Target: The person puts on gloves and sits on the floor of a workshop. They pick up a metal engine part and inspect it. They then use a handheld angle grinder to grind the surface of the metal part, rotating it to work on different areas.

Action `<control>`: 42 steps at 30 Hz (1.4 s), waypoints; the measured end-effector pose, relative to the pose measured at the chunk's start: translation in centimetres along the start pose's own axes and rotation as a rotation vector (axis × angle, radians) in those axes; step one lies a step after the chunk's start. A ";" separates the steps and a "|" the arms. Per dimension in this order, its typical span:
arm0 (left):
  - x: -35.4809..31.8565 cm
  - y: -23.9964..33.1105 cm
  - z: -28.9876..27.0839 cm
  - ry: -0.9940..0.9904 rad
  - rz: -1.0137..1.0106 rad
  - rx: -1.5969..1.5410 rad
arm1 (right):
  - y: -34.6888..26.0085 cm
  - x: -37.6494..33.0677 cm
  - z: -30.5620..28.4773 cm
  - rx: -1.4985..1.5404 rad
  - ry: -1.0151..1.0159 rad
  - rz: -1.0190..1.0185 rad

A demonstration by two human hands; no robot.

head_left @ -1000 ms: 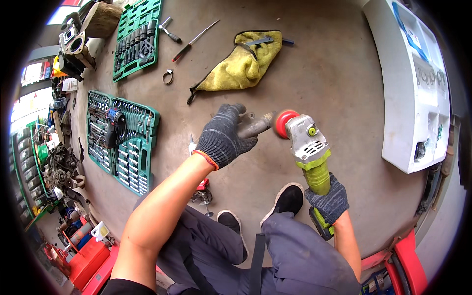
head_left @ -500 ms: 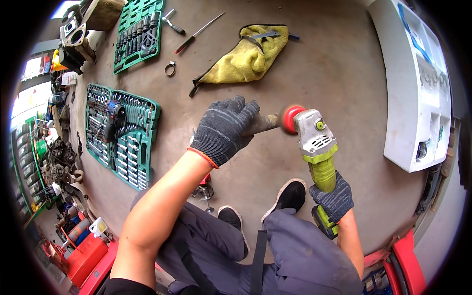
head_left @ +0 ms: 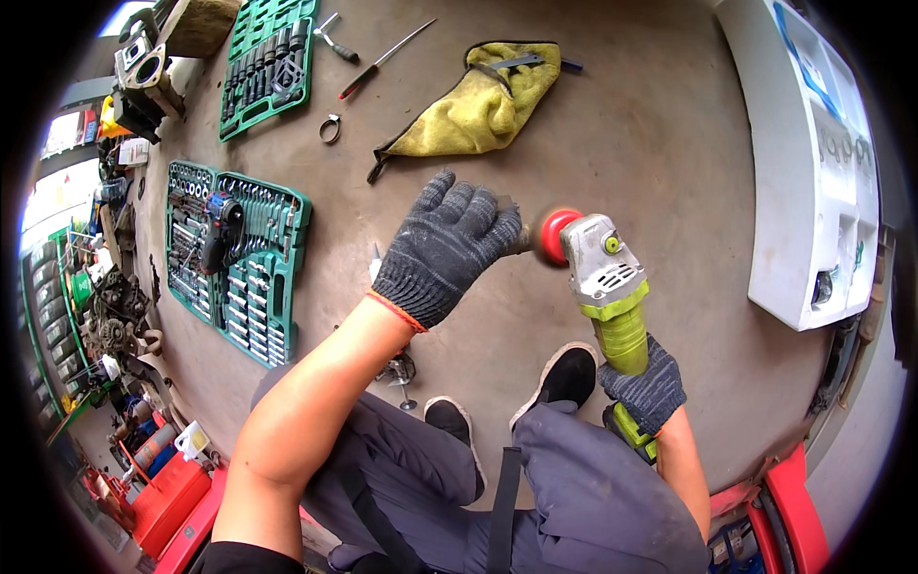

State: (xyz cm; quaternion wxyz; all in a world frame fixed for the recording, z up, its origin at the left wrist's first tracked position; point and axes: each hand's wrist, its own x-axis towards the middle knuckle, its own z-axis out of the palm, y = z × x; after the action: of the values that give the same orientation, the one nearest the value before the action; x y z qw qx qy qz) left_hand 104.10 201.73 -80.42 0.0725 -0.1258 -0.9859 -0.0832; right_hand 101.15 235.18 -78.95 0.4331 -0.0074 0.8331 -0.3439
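On the head view I see a smooth brown-grey floor (head_left: 688, 143), a crumpled, fuzzy yellow cloth (head_left: 478, 120) at upper centre. Mid-frame, my ribbed-knit left hand (head_left: 445, 249) grasps a dull, rough metal part (head_left: 522, 241), mostly hidden under its fingers. Right of centre, a round red disc (head_left: 557, 235) sits just beside it. My right hand's (head_left: 645, 387) fingers wrap the grinder's (head_left: 612, 287) rounded lime-green handle, below its scuffed grey head.

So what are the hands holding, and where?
The right hand holds the grinder by its handle; the left hand seems to hold a pipe, grip hidden.
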 end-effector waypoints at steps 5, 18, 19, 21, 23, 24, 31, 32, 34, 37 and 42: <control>-0.2 -0.2 0.0 -0.026 -0.032 -0.032 | 0.6 -0.2 -0.1 0.041 0.008 0.054; -0.4 -0.6 -0.2 -0.184 -0.324 -0.466 | 0.1 -1.1 0.1 -0.134 0.043 0.013; -0.5 -0.5 -0.2 -0.188 -0.345 -0.463 | -0.1 -1.0 0.2 -0.158 0.036 0.006; -0.3 -0.2 -0.3 -0.192 -0.372 -0.459 | -0.7 -1.4 0.4 -0.199 0.036 -0.005; -0.4 -0.1 -0.2 -0.174 -0.401 -0.471 | -0.6 -1.6 0.4 -0.242 0.047 -0.015; -0.5 -0.2 -0.3 -0.167 -0.418 -0.476 | -0.6 -1.6 0.5 -0.263 0.050 -0.020; -0.4 0.0 -0.3 -0.220 -0.485 -0.525 | -1.1 -1.4 0.5 -0.209 0.058 -0.004; -0.3 0.1 -0.3 -0.221 -0.487 -0.515 | -1.2 -1.5 0.5 -0.188 0.049 0.004; -0.2 0.0 -0.3 -0.216 -0.487 -0.510 | -1.3 -1.5 0.6 -0.185 0.045 0.000; -0.2 -0.1 -0.2 -0.200 -0.464 -0.498 | -0.8 -1.3 0.4 -0.220 0.065 -0.038; 0.1 0.1 -0.1 -0.187 -0.348 -0.433 | -0.8 -1.1 0.6 -0.137 0.072 0.004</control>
State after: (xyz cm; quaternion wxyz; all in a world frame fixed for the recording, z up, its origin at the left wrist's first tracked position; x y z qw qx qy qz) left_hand 104.04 201.80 -80.27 -0.0623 0.0255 -0.9544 -0.2907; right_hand 102.02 234.60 -77.91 0.4020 -0.0230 0.8699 -0.2850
